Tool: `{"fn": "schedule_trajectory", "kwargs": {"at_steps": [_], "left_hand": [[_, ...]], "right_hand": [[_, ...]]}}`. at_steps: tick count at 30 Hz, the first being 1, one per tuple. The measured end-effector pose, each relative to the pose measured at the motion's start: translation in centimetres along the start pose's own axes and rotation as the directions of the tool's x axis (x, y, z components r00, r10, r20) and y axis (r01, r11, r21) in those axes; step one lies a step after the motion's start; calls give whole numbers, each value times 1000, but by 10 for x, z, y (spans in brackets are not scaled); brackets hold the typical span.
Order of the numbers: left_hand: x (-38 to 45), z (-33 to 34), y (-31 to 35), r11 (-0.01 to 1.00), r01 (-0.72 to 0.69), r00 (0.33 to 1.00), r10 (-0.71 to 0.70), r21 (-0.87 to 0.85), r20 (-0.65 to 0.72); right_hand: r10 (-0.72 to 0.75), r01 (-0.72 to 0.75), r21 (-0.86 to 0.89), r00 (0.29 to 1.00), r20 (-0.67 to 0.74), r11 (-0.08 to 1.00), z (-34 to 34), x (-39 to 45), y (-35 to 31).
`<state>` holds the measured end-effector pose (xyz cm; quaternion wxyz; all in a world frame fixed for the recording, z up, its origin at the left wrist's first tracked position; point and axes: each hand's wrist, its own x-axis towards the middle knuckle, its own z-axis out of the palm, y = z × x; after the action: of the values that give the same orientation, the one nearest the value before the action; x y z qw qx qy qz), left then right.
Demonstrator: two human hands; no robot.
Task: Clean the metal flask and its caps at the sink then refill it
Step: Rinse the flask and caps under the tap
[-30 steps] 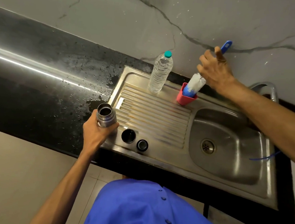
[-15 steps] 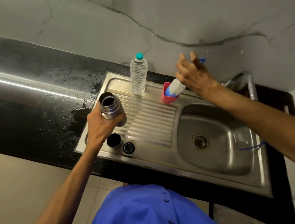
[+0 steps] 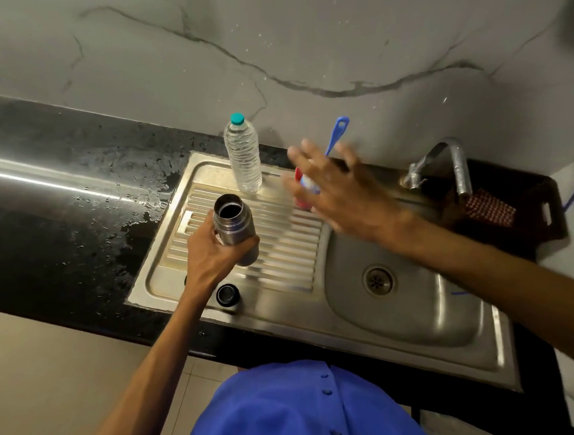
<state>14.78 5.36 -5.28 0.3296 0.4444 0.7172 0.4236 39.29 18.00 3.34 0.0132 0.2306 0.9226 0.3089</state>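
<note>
My left hand (image 3: 214, 253) grips the open metal flask (image 3: 234, 227) and holds it tilted above the ribbed drainboard (image 3: 286, 248) of the steel sink. A small dark cap (image 3: 227, 295) stands on the drainboard's front edge; the second cap is hidden behind my left wrist. My right hand (image 3: 336, 190), blurred and with fingers spread, hovers empty in front of the red cup (image 3: 299, 201) that holds the blue-handled bottle brush (image 3: 337, 132). A clear plastic water bottle (image 3: 243, 153) with a teal lid stands at the back of the drainboard.
The sink basin (image 3: 406, 302) with its drain lies to the right, under a metal tap (image 3: 448, 161). A dark basket (image 3: 533, 216) holding a checked cloth sits behind the tap. The black counter (image 3: 57, 199) to the left is wet with puddles.
My right hand let go of the brush handle and drew back over the red cup with fingers spread. My left hand lifted the flask off the counter edge and carried it over the drainboard.
</note>
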Motion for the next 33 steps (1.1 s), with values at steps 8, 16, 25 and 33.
{"fn": "schedule_trajectory", "kwargs": {"at_steps": [8, 16, 25, 33], "left_hand": [[-16, 70, 33, 990, -92, 990, 79, 109, 117], [-31, 190, 82, 996, 26, 852, 23, -87, 523], [13, 316, 87, 999, 34, 793, -2, -40, 609], [106, 404, 118, 56, -864, 492, 306, 500, 815]], "right_hand": [[66, -541, 759, 827, 558, 362, 53, -108, -50], [214, -468, 657, 694, 687, -591, 81, -186, -35], [341, -569, 502, 372, 863, -651, 145, -270, 9], [291, -551, 384, 252, 923, -741, 170, -274, 32]]}}
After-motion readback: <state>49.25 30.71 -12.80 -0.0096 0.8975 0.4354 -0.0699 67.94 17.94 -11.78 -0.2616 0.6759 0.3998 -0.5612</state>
